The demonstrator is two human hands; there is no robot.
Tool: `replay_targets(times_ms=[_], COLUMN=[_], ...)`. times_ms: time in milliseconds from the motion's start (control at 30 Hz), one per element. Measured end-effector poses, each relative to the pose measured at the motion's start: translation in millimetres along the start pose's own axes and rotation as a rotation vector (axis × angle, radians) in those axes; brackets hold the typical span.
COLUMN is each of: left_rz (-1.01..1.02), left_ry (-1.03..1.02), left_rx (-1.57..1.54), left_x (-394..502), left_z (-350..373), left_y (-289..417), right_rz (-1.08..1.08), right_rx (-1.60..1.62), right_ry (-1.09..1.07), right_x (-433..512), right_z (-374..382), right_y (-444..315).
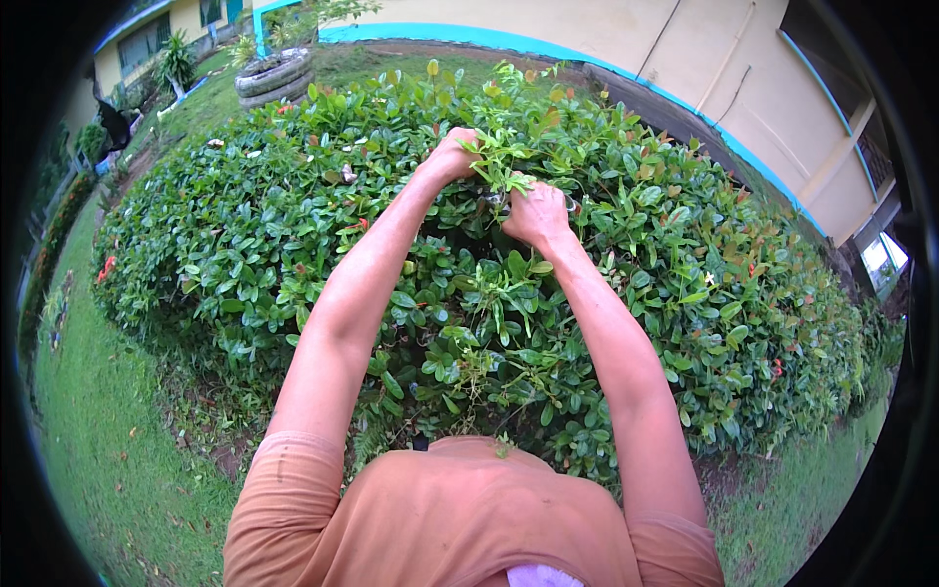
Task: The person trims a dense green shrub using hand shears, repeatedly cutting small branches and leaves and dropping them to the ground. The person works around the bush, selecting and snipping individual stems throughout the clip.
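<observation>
My left hand [456,152] reaches over a leafy hedge [279,227] with its fingers closed around light green leafy shoots [502,143]. These shoots are paler and finer than the hedge's dark, glossy leaves. Just right of it and slightly nearer to me, my right hand [541,209] is closed on a metal hand tool [496,199]. Shiny metal shows on both sides of that fist, but most of the tool is hidden, so its exact kind is unclear. More pale, thin-leaved growth [493,290] stands in the hedge below my hands.
The hedge spreads wide on both sides, with small red flowers [106,269] among its leaves. Behind it rises a cream wall [660,59] with a turquoise base stripe. A tire planter [275,79] stands at the far left. Grass [103,411] borders the hedge.
</observation>
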State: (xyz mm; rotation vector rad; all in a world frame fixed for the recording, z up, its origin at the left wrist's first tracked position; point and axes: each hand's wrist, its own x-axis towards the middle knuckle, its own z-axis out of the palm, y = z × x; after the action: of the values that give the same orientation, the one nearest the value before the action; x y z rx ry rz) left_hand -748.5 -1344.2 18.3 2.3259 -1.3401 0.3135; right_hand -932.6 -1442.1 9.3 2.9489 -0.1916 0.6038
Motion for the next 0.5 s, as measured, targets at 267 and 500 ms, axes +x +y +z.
replay_targets(times_ms=[267, 500], left_rz=[-0.017, -0.135], left_ry=[0.02, 0.028], left_rx=[0.114, -0.193], left_x=[3, -12], left_z=[-4, -16], left_y=[-1, 6], right_rz=[0.053, 0.119], right_rx=[0.014, -0.026], right_ry=[0.112, 0.092], right_x=[-10, -5], right_z=[7, 18], right_y=[16, 24])
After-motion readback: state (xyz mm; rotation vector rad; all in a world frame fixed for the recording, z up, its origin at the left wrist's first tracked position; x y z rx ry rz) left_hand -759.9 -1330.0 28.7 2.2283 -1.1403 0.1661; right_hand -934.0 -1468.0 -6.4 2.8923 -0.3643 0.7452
